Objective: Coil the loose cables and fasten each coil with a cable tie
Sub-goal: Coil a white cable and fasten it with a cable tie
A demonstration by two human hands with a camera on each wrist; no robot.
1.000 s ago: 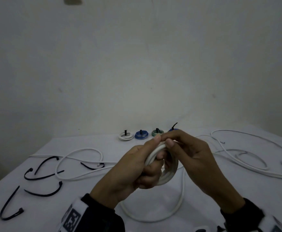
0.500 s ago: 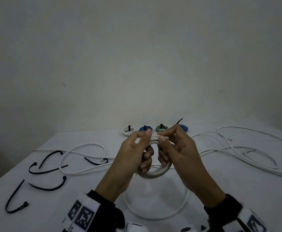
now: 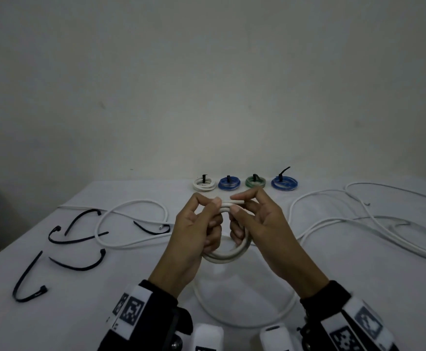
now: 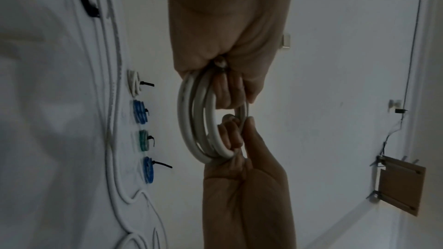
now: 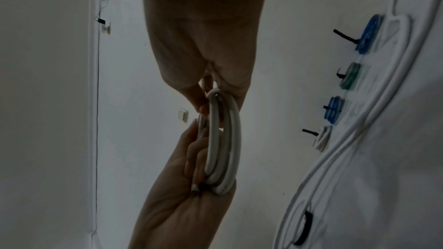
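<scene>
White cable coil [image 3: 228,255], held above the desk's near edge, left hand [image 3: 196,234] and right hand [image 3: 260,229] both pinching its top: keep turns stacked, free end tucked, before fetching a black cable tie [image 3: 80,264].

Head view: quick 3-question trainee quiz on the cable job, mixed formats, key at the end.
1. True or false: the white coil held in both hands already has a tie on it.
2. How many tied coils sit in the row at the back of the table?
3. The loose black ties lie on which side of the person? A) left B) right

Key: 1 false; 2 four; 3 A. The left hand and right hand both grip the coil.
</scene>
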